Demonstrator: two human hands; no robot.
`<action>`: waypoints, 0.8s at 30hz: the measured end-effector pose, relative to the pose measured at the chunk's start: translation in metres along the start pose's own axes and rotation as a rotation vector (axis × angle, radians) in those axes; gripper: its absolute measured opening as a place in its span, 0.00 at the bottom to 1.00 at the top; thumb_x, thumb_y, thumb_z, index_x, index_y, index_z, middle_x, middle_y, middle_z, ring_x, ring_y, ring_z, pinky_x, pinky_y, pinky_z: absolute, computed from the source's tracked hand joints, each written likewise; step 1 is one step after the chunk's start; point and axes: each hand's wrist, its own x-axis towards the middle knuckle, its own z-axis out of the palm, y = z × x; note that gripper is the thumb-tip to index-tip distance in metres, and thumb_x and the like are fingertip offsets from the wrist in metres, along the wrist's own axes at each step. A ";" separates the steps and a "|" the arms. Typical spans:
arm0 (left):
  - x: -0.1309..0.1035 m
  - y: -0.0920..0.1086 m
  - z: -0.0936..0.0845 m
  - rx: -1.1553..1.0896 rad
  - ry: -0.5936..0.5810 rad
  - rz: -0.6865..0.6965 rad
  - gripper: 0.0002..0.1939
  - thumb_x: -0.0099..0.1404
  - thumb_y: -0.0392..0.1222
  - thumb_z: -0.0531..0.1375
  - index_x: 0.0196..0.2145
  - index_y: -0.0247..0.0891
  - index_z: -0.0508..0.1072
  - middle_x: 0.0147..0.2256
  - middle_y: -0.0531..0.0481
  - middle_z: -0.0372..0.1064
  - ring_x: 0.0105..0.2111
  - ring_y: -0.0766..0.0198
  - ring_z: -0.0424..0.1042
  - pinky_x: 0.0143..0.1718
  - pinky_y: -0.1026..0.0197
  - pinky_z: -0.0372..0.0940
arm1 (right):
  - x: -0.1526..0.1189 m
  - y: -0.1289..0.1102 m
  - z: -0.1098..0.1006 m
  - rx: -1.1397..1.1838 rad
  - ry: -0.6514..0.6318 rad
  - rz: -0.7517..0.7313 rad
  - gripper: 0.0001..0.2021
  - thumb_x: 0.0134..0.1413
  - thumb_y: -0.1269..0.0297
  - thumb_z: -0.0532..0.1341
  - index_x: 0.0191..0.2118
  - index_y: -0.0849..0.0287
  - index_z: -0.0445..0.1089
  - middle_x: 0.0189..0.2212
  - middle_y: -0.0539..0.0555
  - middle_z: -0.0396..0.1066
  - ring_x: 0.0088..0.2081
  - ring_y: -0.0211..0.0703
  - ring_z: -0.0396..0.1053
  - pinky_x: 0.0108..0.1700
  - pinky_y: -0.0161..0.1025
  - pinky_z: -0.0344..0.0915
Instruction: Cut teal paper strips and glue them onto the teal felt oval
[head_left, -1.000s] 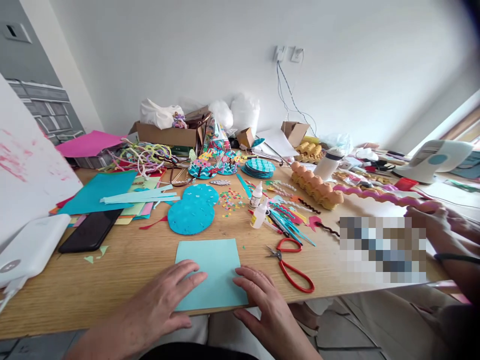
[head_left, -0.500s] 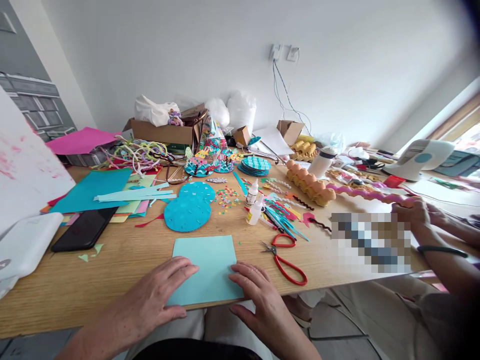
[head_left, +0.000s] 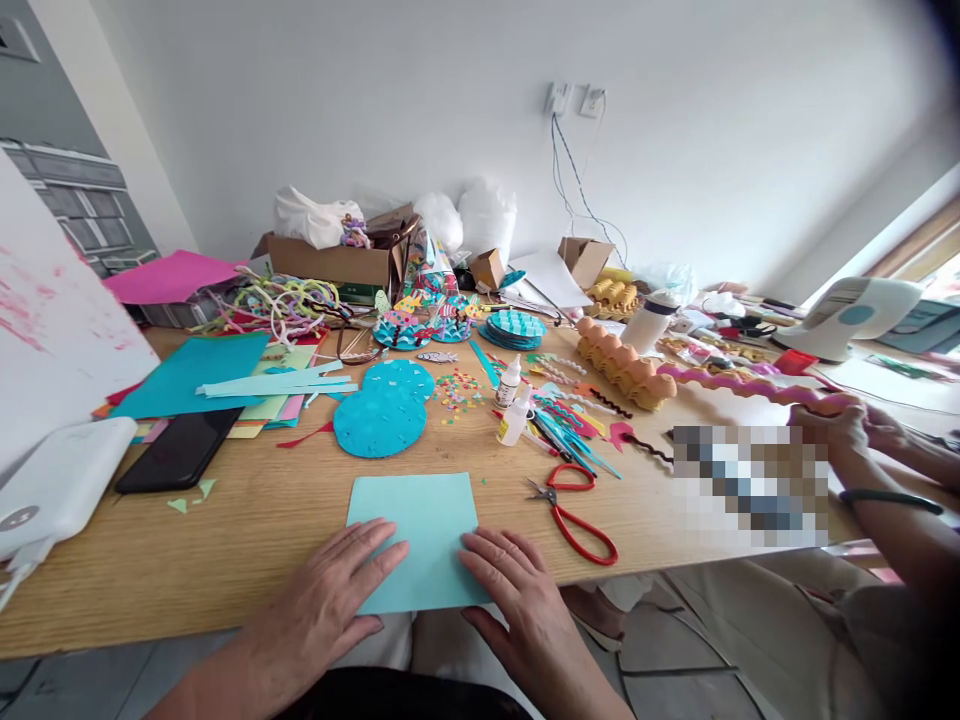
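A light turquoise sheet of paper (head_left: 424, 550) lies at the table's front edge, in front of me. My left hand (head_left: 341, 585) rests over its left side, fingers stretched out and thumb apart. On the opposite side, my right hand (head_left: 517, 590) lies with extended fingers over the sheet's right edge, its thumb below the table edge. Neither hand grips anything. Red-handled scissors (head_left: 577, 515) lie just right of the sheet, blades pointing left. Beyond the paper are blue rounded cut-outs (head_left: 381, 420) with small bits on them.
Two small glue bottles (head_left: 514, 415) stand mid-table, near scattered confetti (head_left: 457, 390). To the left lie a black phone (head_left: 180, 450), a white power bank (head_left: 67, 485) and stacked coloured paper (head_left: 195, 375). At right, another person's hands (head_left: 840, 430) hold a pink wavy strip (head_left: 757, 388) beside egg cartons (head_left: 626, 370).
The view has shifted slightly. My left hand has slid a little to the right over the turquoise sheet; my right hand stays at its right edge.
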 end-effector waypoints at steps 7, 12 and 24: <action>0.004 0.009 -0.014 -0.082 0.078 0.035 0.17 0.58 0.33 0.60 0.45 0.43 0.67 0.46 0.48 0.67 0.47 0.55 0.66 0.48 0.54 0.65 | 0.003 -0.005 -0.001 -0.003 0.056 -0.028 0.12 0.51 0.69 0.59 0.43 0.56 0.65 0.46 0.58 0.69 0.50 0.49 0.65 0.51 0.49 0.61; 0.007 0.020 -0.022 -0.130 0.068 0.029 0.10 0.60 0.31 0.56 0.39 0.39 0.69 0.38 0.48 0.67 0.38 0.59 0.67 0.39 0.59 0.65 | 0.005 -0.008 -0.004 0.016 0.059 -0.017 0.10 0.52 0.69 0.59 0.42 0.56 0.66 0.45 0.58 0.69 0.49 0.48 0.65 0.50 0.48 0.61; 0.031 0.004 -0.032 -0.345 -0.134 -0.091 0.09 0.64 0.39 0.52 0.30 0.40 0.71 0.29 0.54 0.67 0.30 0.66 0.67 0.31 0.66 0.58 | 0.025 -0.011 -0.009 0.193 -0.034 0.219 0.04 0.50 0.70 0.61 0.28 0.56 0.71 0.29 0.50 0.70 0.34 0.40 0.65 0.38 0.37 0.59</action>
